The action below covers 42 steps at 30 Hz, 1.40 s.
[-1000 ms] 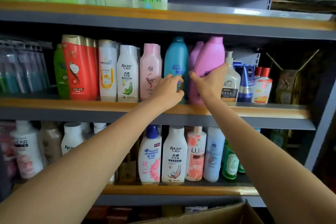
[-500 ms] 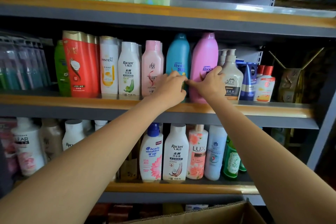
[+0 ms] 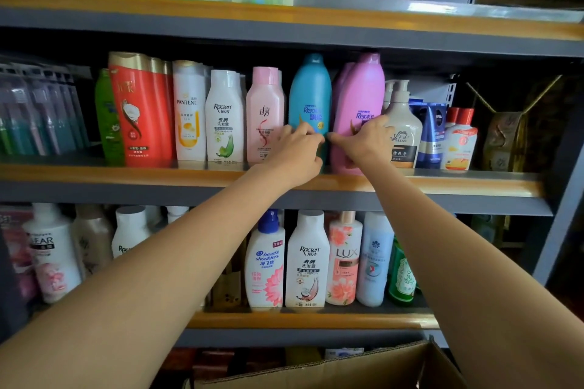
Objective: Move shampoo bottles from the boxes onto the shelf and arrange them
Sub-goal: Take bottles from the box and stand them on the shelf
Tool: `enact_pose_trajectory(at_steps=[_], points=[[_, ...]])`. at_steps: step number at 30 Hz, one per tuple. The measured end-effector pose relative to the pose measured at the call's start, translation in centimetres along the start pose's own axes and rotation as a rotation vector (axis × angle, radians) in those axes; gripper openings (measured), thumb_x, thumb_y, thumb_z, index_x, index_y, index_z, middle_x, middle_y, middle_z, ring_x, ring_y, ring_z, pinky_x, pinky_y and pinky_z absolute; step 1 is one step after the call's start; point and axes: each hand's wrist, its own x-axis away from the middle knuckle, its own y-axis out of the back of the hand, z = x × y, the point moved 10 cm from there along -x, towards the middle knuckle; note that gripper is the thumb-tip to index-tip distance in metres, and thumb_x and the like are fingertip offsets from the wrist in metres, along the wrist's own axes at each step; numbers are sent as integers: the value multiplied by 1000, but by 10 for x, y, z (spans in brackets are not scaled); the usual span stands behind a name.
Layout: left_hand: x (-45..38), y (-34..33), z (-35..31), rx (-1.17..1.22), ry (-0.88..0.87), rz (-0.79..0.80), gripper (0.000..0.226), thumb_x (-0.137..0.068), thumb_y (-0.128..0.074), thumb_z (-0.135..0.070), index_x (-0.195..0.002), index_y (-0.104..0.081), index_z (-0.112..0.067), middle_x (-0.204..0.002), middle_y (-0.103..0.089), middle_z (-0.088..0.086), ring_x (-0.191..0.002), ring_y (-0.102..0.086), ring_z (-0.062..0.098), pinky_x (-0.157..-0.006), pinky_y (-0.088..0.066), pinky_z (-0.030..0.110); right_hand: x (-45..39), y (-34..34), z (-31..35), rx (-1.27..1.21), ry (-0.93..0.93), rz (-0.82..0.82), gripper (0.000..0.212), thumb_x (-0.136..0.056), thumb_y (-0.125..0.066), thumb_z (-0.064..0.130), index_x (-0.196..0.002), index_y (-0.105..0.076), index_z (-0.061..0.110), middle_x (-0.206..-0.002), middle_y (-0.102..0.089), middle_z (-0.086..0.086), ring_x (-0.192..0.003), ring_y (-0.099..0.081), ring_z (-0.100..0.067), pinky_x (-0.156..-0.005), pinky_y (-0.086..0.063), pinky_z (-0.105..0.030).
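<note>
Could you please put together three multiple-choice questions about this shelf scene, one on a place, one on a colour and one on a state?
1. Where does the white Pantene bottle stand?
A. On the top shelf
B. On the middle shelf, between the red bottles and a white Raclen bottle
C. In the cardboard box

2. What colour is the Rejoice bottle at the right hand?
A. Pink
B. Green
C. Yellow

3. How does the blue Rejoice bottle stand?
A. Lying on its side
B. Upside down
C. Upright on the middle shelf

Answers:
1 B: it sits on the middle shelf, with the red bottles on one side and the white Raclen bottle on the other.
2 A: the pink Rejoice bottle rises just behind that hand.
3 C: its cap points up, and the left hand rests at its lower part.
</note>
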Motion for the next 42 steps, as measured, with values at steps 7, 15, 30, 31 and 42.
enact_pose_trajectory(at_steps=[7,15,30,31,42], points=[[-1,0,3,-9,8,5,43,-90,-47,-20,-132,-47,-15,-137,-38,5,-120,-34,32,-105,-30,41,-15,-5,-6,111,-12,8,82,-71,-66,63,-120,-51,0,-126,-40,-17,-118,-39,-31,-71,-33,-30],[0,4,1,10,22,7,41,-89,-49,-18,-129,-48,-12,-136,-37,6,-122,-31,32,-105,-31,42,-7,-1,-2,154,-102,-1,86,-73,-66,60,-131,-42,1,-129,-37,-16,-113,-46,-26,-67,-35,-31],[-2,5,16,57,39,-49,44,-88,-48,-15,-132,-49,-17,-135,-34,8,-124,-28,32,-107,-27,37,-1,-11,15,203,-21,3,83,-79,-68,44,-130,-31,-9,-127,-37,-19,-121,-37,-32,-89,-50,-43],[-3,3,16,51,35,-36,43,-88,-48,-15,-131,-51,-18,-134,-37,9,-123,-32,34,-107,-28,36,2,-11,14,181,-19,-3,82,-79,-70,42,-130,-29,-9,-128,-37,-20,-121,-38,-32,-90,-48,-41],[-9,-5,12,-10,24,-1,40,-90,-48,-18,-130,-51,-11,-132,-39,13,-117,-41,38,-103,-34,43,5,-23,13,64,-46,38,56,-90,-57,13,-136,-26,-1,-137,-33,-21,-122,-48,-36,-95,-42,-36]])
